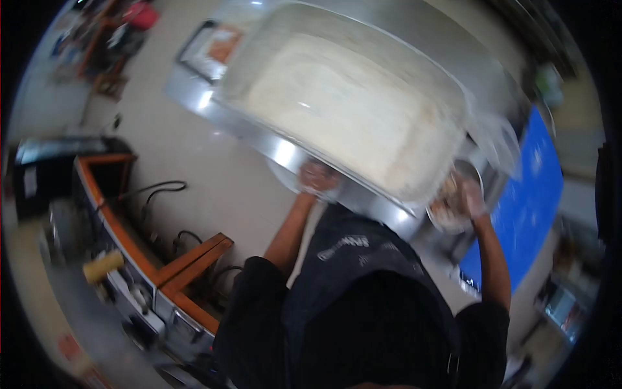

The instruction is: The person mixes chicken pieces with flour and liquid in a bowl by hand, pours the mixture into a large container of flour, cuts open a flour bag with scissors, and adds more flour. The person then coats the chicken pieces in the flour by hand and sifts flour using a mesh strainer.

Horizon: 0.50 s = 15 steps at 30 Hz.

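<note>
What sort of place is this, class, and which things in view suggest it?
Probably a working kitchen, though blur leaves some doubt. A large tub of pale powder, perhaps flour, sits on a metal counter, and the right hand is at a bowl of what looks like food.

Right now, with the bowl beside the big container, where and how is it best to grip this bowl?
Probably by the bowl's rim, coming from the side facing the blue panel: that rounded side curves away from the big container, whose corner crowds the opposite side. The right hand is at its opening. Keep it level, as things lie inside.
</note>
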{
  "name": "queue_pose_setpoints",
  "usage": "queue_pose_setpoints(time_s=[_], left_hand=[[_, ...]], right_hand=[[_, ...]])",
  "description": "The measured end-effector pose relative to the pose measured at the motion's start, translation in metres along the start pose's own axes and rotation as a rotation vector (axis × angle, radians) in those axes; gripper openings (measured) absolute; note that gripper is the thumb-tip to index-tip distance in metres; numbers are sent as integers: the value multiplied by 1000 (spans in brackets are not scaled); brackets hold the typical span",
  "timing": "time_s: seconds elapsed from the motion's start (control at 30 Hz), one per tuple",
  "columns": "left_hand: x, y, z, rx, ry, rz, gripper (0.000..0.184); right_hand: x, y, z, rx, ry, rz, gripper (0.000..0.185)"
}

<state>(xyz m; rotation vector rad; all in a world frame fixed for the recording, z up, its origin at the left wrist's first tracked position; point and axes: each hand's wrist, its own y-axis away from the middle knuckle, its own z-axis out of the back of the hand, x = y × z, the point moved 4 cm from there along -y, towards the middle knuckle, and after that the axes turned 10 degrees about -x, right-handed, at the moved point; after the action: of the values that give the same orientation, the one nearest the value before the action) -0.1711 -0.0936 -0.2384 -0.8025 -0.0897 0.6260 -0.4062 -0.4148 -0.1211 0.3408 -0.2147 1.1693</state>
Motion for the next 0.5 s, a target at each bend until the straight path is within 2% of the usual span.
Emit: queue_pose_setpoints(time_s=[0.03,0.07,0.1,0.17,0.2,0.23,0.3,0.33,0.4,0.5], left_hand=[[1,-4,-1,150,50,38,33],[1,-6,-3,298,93,83,30],[3,0,-5,307,130,19,26],[19,15,-16,72,282,-75,31],[13,5,-13,170,326,12,31],[12,-11,-9,268,347,102,31],[34,26,-24,264,277,5,32],[41,36,-31,255,232,-43,32],[31,21,-25,371,154,10,32],[22,4,-17,444,199,178,33]], right_hand=[[39,2,36,154,-6,-183,72],[-1,21,10,-10,-13,84,76],[-24,34,-9,200,136,82,75],[-17,58,-11,285,390,146,60],[8,51,-2,358,654,207,59],[-3,49,-11,343,651,200,55],[-27,45,-54,304,626,213,48],[-22,42,-52,193,588,200,42],[-8,34,-37,-30,510,179,29],[-11,14,-26,166,209,-33,26]])
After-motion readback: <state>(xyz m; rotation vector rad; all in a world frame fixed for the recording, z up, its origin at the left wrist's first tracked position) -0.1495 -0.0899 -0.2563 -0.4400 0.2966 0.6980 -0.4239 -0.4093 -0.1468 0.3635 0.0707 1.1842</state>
